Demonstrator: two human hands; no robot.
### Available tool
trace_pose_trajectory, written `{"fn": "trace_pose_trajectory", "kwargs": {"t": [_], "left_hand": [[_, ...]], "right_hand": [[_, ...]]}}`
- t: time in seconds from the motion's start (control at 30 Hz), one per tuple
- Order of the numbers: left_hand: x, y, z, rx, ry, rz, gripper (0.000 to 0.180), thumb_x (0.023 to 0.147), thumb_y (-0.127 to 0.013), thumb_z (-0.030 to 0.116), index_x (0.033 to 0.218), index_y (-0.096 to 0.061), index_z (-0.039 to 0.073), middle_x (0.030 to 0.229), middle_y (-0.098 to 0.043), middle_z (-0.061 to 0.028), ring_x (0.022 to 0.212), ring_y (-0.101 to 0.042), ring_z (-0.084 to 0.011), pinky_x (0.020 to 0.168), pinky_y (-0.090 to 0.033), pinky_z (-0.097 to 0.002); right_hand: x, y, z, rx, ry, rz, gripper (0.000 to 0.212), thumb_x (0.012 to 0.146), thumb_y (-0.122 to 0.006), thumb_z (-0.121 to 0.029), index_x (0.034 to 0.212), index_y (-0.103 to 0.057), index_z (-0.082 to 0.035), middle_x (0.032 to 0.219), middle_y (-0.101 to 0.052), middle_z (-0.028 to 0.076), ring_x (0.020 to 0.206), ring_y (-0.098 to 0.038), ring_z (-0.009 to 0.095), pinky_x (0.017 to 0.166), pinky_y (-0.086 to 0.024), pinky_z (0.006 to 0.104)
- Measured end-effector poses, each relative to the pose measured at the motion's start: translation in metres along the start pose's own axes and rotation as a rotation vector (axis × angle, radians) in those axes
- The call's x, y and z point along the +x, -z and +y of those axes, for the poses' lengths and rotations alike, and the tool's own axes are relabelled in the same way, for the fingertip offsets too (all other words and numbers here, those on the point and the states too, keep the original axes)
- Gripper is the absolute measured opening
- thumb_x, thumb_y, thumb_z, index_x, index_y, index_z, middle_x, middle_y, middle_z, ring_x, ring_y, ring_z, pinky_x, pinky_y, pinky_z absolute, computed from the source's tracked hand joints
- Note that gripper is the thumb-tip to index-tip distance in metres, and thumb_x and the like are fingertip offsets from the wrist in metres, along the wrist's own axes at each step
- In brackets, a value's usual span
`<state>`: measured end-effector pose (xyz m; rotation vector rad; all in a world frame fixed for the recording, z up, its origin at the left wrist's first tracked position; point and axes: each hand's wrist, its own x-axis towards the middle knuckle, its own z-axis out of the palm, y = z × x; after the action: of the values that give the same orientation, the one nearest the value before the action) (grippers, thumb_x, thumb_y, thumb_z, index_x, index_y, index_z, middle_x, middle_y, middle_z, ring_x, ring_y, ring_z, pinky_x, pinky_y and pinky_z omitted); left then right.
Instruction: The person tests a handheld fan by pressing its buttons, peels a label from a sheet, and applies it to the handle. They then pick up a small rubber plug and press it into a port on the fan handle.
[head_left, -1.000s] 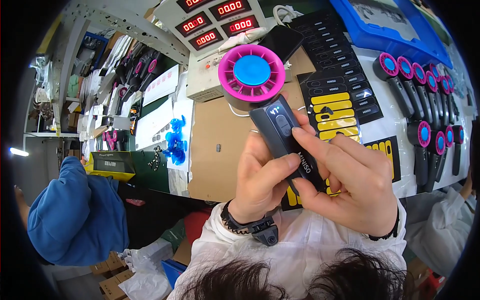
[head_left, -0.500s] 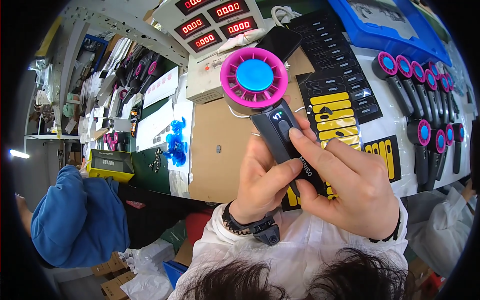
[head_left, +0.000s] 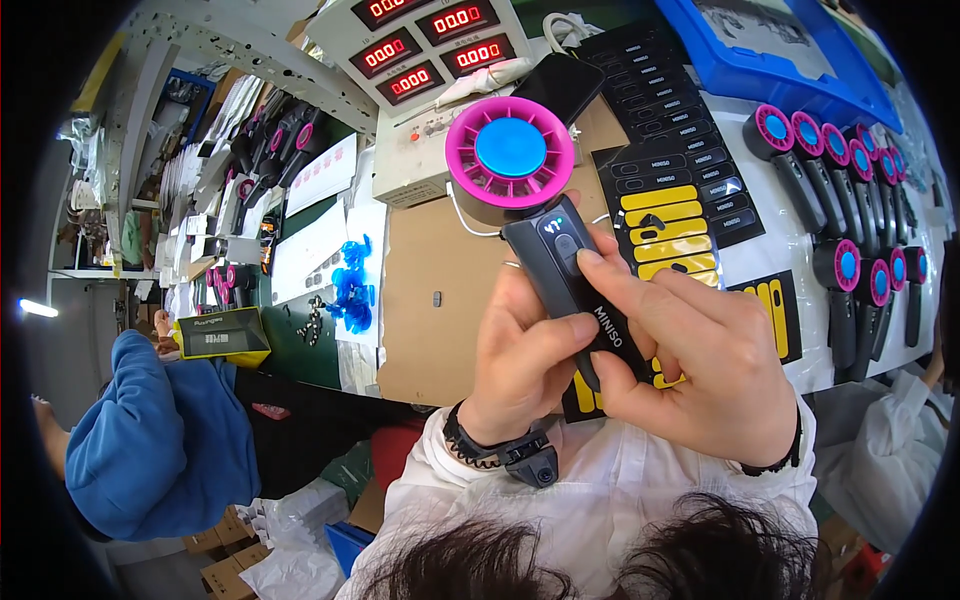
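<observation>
Both hands are up close to the camera, wrapped around one handheld fan (head_left: 545,215). The left hand (head_left: 520,355) has its fingers curled round the lower grey handle with the thumb pressed across the front. The right hand (head_left: 700,355) pinches the handle from the right side, its forefinger tip sitting on the button panel just below the little lit display. The fan's pink ring with the blue hub points up and away, over the brown cardboard sheet (head_left: 430,290), so it's held clear of the table.

Not much free room around it. Right next to the right hand there's a black tray (head_left: 690,190) with yellow strips tucked partly under the fingers, and the table's near edge runs just past the right wrist. To the right lie more fans (head_left: 850,230) packed side by side in two rows. I count roughly ten, but the rim of the view bends them too much to be sure. Left of the cardboard is a small cluster of blue plastic parts (head_left: 350,290).

Farther back is a white box (head_left: 430,50) with six red number displays, a dark phone (head_left: 560,85) beside it and a blue bin (head_left: 770,50) at the far right. A person in a blue top (head_left: 150,440) sits at the near left.
</observation>
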<state>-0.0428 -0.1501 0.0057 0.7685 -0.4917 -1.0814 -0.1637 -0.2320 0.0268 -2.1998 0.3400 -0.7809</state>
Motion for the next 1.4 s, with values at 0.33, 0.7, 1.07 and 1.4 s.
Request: {"fn": "trace_pose_trajectory", "kwargs": {"t": [0.33, 0.7, 1.07, 1.4], "left_hand": [[0.000, 0.007, 0.005, 0.017, 0.068, -0.016, 0.078, 0.063, -0.050, 0.004, 0.135, -0.021, -0.003, 0.107, -0.049, -0.0126, 0.098, -0.054, -0.0212, 0.091, -0.041, -0.0317], [-0.001, 0.009, -0.003, 0.050, 0.090, 0.010, 0.074, 0.067, -0.052, 0.005, 0.135, -0.022, -0.003, 0.108, -0.048, -0.0117, 0.097, -0.053, -0.0190, 0.088, -0.043, -0.0309], [0.009, 0.014, -0.004, -0.478, 0.320, -0.250, 0.067, 0.062, -0.053, 0.010, 0.122, -0.032, -0.010, 0.102, -0.050, -0.0155, 0.089, -0.057, -0.0238, 0.080, -0.049, -0.0310], [0.005, 0.010, -0.007, -0.652, 0.483, -0.302, 0.059, 0.058, -0.054, 0.016, 0.108, -0.042, -0.014, 0.094, -0.052, -0.0220, 0.080, -0.059, -0.0274, 0.074, -0.053, -0.0336]], "right_hand": [[0.000, -0.008, -0.001, 0.133, -0.109, 0.077, 0.062, 0.058, -0.064, 0.003, 0.119, -0.051, -0.002, 0.052, -0.044, -0.006, 0.040, -0.035, -0.001, 0.039, -0.026, 0.0149], [0.002, -0.007, 0.000, 0.152, -0.116, 0.143, 0.064, 0.058, -0.064, 0.003, 0.120, -0.049, -0.001, 0.051, -0.045, -0.006, 0.038, -0.037, -0.001, 0.037, -0.026, 0.0145], [0.006, 0.011, 0.030, 0.117, 0.221, 0.228, 0.035, 0.062, -0.056, 0.006, 0.095, -0.064, -0.004, 0.071, -0.053, 0.006, 0.058, -0.049, 0.014, 0.052, -0.039, 0.0237], [0.003, 0.008, 0.045, -0.040, 0.393, 0.299, 0.031, 0.063, -0.055, 0.008, 0.088, -0.065, -0.007, 0.070, -0.048, 0.004, 0.058, -0.046, 0.016, 0.052, -0.038, 0.0267]]}}
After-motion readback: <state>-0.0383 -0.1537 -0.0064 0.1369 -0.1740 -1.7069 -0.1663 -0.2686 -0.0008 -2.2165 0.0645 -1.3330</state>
